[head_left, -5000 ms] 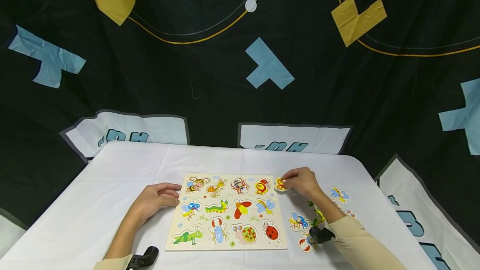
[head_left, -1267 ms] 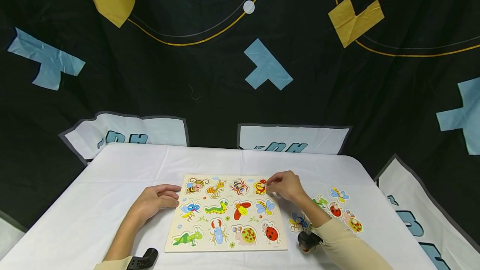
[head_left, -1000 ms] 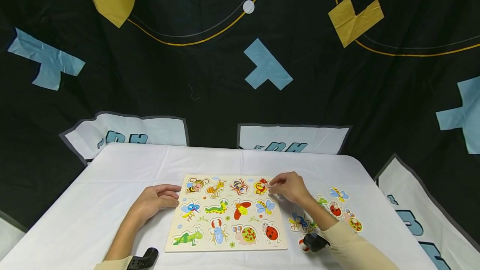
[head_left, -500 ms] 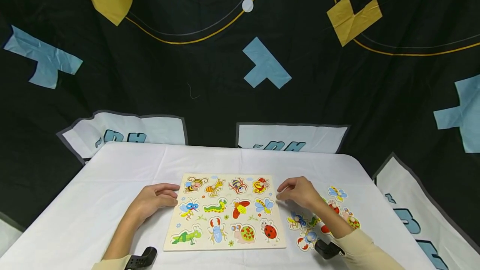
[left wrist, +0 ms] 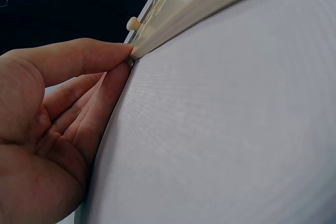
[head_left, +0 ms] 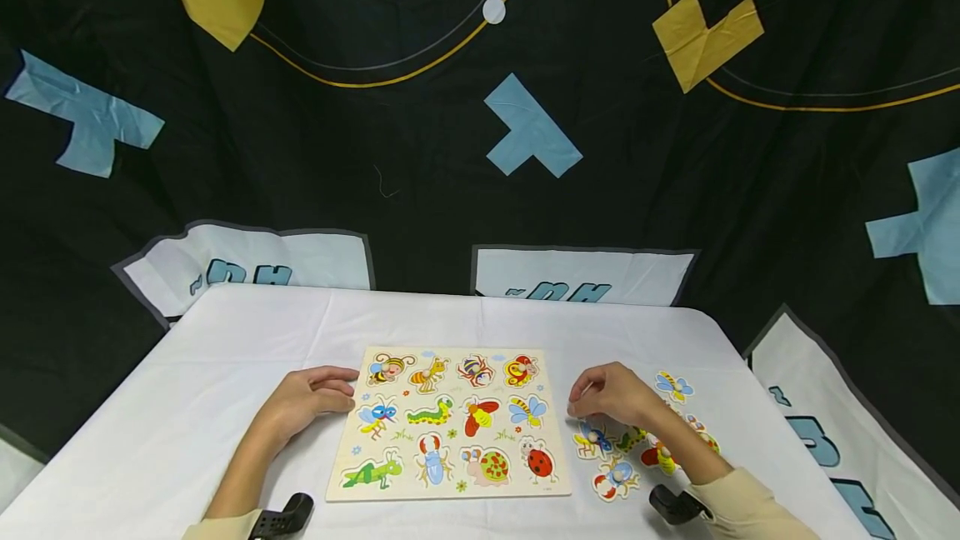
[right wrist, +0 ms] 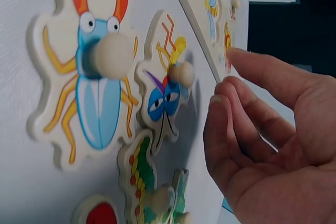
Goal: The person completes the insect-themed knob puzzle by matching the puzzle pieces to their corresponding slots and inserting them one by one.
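A wooden insect peg puzzle board [head_left: 450, 440] lies flat on the white table, its top row filled with knobbed pieces, the butterfly piece [head_left: 521, 371] at the right end. My left hand [head_left: 303, 398] rests at the board's left edge; in the left wrist view its fingertips touch the rim, near a wooden knob [left wrist: 133, 23]. My right hand [head_left: 611, 390] hovers right of the board with loosely bent fingers and nothing in them. Just below it lie the mosquito piece [right wrist: 167, 98] and the caterpillar piece [right wrist: 137, 177], with the stag beetle piece [right wrist: 98, 111] nearer the front.
More loose pieces lie on the right: a blue-winged bee piece [head_left: 674, 387], a red-winged piece [head_left: 660, 458] and others partly hidden under my right forearm. A black curtain [head_left: 420, 148] hangs behind the white table [head_left: 247, 332].
My right hand has set the butterfly piece into the board's top right spot, let go, and drawn back right and toward me, over the loose pieces. My left hand has stayed at the edge.
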Tool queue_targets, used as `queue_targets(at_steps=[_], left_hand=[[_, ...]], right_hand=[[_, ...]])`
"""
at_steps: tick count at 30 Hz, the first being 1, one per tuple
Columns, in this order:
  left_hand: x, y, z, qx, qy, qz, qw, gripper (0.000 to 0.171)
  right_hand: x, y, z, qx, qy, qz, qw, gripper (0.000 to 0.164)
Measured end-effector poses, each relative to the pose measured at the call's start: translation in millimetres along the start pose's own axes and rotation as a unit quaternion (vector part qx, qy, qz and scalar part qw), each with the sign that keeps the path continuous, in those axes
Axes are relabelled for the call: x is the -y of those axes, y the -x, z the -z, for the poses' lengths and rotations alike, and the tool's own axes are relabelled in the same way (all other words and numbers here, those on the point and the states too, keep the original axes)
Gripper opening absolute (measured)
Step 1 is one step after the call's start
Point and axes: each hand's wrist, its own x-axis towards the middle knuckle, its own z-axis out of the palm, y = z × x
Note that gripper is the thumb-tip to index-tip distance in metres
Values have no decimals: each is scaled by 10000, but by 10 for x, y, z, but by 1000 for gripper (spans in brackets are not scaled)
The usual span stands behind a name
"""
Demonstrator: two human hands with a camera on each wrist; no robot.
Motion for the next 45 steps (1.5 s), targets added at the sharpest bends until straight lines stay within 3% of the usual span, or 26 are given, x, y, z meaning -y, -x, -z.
queue_targets(at_steps=[9,24,45], left_hand=[[-17,25,6,19,41,-87,10000,56],[-18,7,-10,-9,-87,4,10000,55],[-30,39,-8,-41,3,-21,10000,55]], right_hand=[[-31,70,80,408,186,277,9986,17],[-71,149,144,1229,69,209,9922,23],[-142,139,108,1431,23,128,9896,25]])
